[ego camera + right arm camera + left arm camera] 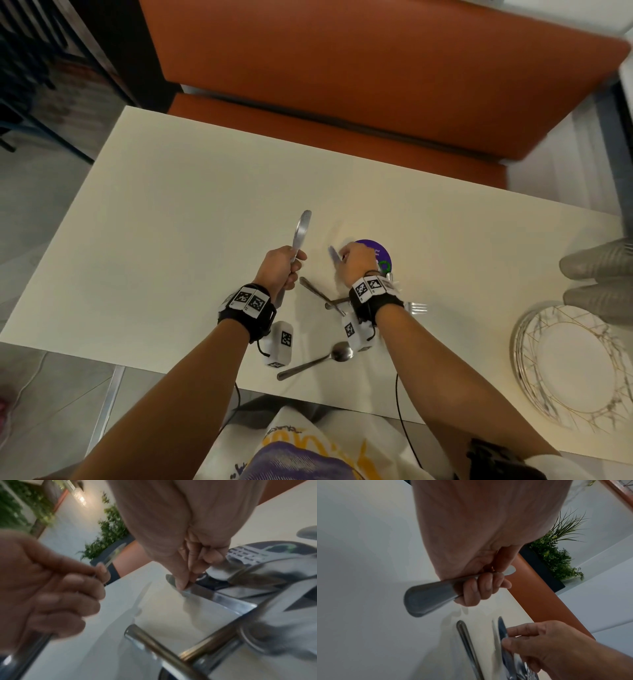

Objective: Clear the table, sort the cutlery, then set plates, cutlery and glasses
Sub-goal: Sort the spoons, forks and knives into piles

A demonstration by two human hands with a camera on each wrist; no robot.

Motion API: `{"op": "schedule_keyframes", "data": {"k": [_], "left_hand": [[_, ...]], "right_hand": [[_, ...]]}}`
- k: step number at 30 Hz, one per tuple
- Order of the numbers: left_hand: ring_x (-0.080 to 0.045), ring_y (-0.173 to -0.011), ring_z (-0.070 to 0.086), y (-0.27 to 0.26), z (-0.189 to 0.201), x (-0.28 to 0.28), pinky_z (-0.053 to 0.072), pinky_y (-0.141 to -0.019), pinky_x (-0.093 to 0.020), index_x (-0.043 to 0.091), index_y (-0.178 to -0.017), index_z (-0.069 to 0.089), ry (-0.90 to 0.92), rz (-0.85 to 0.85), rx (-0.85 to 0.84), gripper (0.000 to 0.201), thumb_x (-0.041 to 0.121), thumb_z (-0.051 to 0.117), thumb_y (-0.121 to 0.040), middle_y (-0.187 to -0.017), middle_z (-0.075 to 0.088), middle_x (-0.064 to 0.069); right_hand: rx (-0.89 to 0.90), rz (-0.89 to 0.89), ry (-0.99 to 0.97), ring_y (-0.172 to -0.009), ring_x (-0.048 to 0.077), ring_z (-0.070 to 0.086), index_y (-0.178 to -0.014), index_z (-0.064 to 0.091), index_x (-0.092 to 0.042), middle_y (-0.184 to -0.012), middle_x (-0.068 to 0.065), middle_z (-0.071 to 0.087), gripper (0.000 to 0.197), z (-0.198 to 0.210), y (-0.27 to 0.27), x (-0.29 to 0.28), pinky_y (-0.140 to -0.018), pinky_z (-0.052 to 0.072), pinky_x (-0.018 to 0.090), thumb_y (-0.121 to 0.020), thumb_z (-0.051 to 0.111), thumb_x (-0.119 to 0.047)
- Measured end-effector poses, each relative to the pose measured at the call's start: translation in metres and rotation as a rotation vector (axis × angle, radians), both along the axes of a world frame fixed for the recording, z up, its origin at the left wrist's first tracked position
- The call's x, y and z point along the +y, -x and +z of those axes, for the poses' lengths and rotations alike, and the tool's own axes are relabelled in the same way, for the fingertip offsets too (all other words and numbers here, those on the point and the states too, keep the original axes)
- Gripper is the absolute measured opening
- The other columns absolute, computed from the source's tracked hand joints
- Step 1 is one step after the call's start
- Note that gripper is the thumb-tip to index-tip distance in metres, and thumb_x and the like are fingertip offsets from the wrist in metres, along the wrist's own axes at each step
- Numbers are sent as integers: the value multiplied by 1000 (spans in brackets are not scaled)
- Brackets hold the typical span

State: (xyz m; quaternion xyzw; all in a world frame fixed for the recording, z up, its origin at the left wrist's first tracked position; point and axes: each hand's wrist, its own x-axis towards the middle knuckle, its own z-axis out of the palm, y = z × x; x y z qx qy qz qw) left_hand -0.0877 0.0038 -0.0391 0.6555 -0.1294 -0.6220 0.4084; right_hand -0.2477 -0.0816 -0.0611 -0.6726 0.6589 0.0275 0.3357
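At the centre of the head view, a person sorting cutlery at a cream table (pixel 171 192) has the left hand (pixel 279 270) wrapped around the handle of a table knife (pixel 301 229), its blade pointing toward the top of the frame, while the right hand (pixel 356 265) pinches the blade of a second knife (pixel 333 255) that lies on the table beside a purple round coaster (pixel 382 253). Below the hands in that view, a spoon (pixel 318 359), a fork (pixel 416 307) and a couple of crossed handles (pixel 317 291) lie loose near the lower edge of the table; a stack of marbled plates (pixel 575 373) sits at lower right. The step in hand appears to be gathering the knives into one group. The next move probably calls for lifting the second knife clear of the coaster and joining it to the one already held, with care that the thin blade does not slip from the fingertip pinch.
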Motion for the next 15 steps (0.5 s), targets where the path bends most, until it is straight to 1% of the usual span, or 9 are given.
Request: {"op": "schedule_keyframes", "data": {"k": [2, 3, 4, 6, 7, 9, 11, 13, 15], "left_hand": [[-12, -46, 33, -1, 2, -2, 24, -48, -28, 10, -89, 59, 21, -12, -20, 27, 16, 37, -103, -61, 44, 2], [-14, -47, 36, -2, 2, -4, 26, -49, -29, 10, -89, 58, 30, -21, -37, 27, 15, 36, -103, -64, 46, 0], [-16, -48, 40, -2, 3, -6, 30, -49, -30, 9, -89, 57, 35, -30, -58, 27, 14, 36, -103, -66, 49, -3], [-23, -53, 56, -2, 4, -12, 41, -51, -32, 7, -91, 56, 35, -43, -105, 26, 12, 34, -104, -69, 60, -8], [-27, -59, 64, -2, 5, -15, 48, -54, -35, 6, -94, 56, 39, -40, -119, 26, 12, 34, -104, -72, 66, -10], [-32, -75, 73, -1, 7, -21, 59, -66, -43, 5, -96, 56, 59, -20, -128, 27, 11, 32, -106, -82, 73, -17], [-34, -87, 75, 1, 10, -27, 61, -78, -48, 6, -96, 56, 88, -1, -135, 27, 10, 31, -106, -94, 76, -22], [-36, -93, 75, 4, 16, -32, 61, -82, -50, 5, -97, 55, 123, -7, -125, 26, 10, 31, -107, -99, 77, -24], [-39, -94, 76, 8, 25, -35, 62, -84, -51, 5, -99, 55, 150, -37, -92, 24, 10, 33, -107, -98, 77, -24]], "right_hand": [[-87, -21, 85, -86, 29, 69, -86, 75, -4, -88, 12, 76, 19, 14, 7, -10, -84, 55, 37, -93, 65, -18], [-131, -53, 126, -84, 25, 69, -87, 76, -6, -89, 10, 76, 11, 20, 10, -16, -85, 56, 35, -90, 67, -11], [-173, -91, 163, -82, 21, 68, -88, 76, -9, -88, 7, 76, 7, 29, 14, -22, -86, 56, 33, -88, 69, -8], [-233, -130, 236, -78, 16, 64, -91, 76, -12, -86, 2, 74, 4, 46, 20, -35, -83, 56, 31, -88, 73, -12], [-263, -132, 275, -77, 15, 63, -92, 75, -12, -84, 1, 72, 5, 55, 23, -40, -79, 54, 30, -89, 73, -15], [-335, -149, 337, -77, 16, 64, -95, 74, -12, -83, -2, 70, 8, 73, 27, -48, -75, 51, 27, -90, 72, -19], [-424, -183, 361, -78, 17, 68, -96, 73, -13, -84, -1, 73, 10, 86, 27, -51, -75, 54, 28, -90, 72, -20], [-503, -209, 323, -74, 15, 71, -98, 74, -13, -83, 0, 74, 12, 94, 24, -48, -75, 58, 29, -90, 72, -21], [-575, -226, 248, -68, 12, 71, -98, 73, -10, -82, 3, 75, 11, 101, 18, -41, -72, 60, 27, -91, 71, -19]]}}
